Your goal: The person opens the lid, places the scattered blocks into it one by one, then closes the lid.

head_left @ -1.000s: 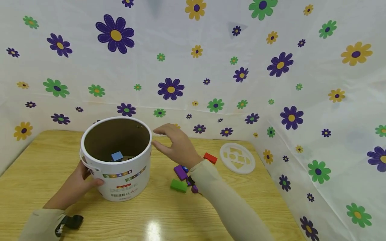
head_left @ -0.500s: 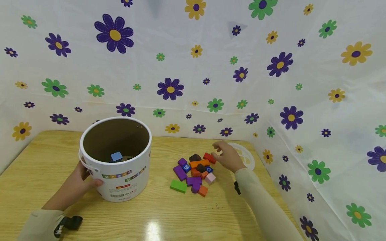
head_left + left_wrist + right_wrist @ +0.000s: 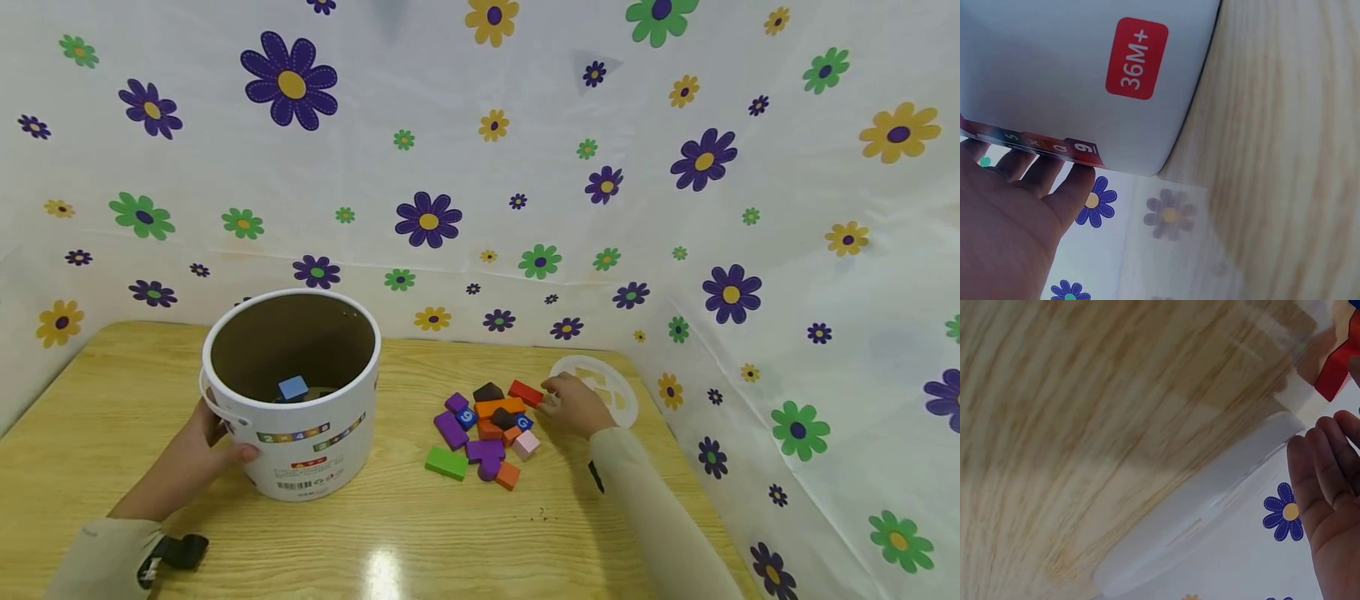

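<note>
A white bucket [image 3: 307, 442] with a printed label stands upright on the left of the table. My left hand [image 3: 183, 454] grips its side, thumb on the front and fingers [image 3: 1072, 194] against the wall. Inside the bucket lies a light blue block [image 3: 292, 387]; the bottom is mostly hidden. At the right, my right hand [image 3: 576, 406] is at the right end of a red block [image 3: 526, 392], its fingers [image 3: 1304, 475] extended and not closed round it. Whether a fingertip touches the block is hard to tell.
A pile of several blocks lies left of the right hand, among them a green block [image 3: 446, 463], a purple block [image 3: 451, 430] and a pink block [image 3: 527, 444]. The white round lid [image 3: 626, 400] with cut-out shapes lies behind the right hand. A flowered cloth [image 3: 465, 167] hangs behind the table.
My right hand has moved from beside the bucket's rim rightward, over the blocks, to the red block. The left hand and bucket have stayed in place.
</note>
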Demonstrator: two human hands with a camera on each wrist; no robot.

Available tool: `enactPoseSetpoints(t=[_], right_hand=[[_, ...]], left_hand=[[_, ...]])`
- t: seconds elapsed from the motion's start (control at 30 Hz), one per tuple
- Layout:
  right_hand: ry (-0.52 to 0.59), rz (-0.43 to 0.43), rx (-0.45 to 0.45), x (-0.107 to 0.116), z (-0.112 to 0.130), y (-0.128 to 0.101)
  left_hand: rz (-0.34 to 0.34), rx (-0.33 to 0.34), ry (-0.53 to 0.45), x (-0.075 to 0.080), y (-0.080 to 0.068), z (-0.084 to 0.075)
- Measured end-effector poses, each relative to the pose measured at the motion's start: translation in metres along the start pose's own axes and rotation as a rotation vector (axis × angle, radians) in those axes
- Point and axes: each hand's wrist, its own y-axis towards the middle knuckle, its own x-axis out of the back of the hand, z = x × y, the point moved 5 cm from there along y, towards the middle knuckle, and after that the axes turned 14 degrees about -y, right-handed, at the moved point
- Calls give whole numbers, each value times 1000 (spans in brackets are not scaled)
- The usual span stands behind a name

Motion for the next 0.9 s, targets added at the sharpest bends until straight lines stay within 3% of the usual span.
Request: enactPoseSetpoints(t=[0.33,0.67,0.9], right_hand=[[-76,-57,16,1,8,2],[-37,-31,-42,-3,3,6],[20,-87,-75,1,0,3]], left_hand=[[6,-9,-6,-1,1,-2],[9,-6,-3,0,0,-1],[3,4,-3,0,0,-1]])
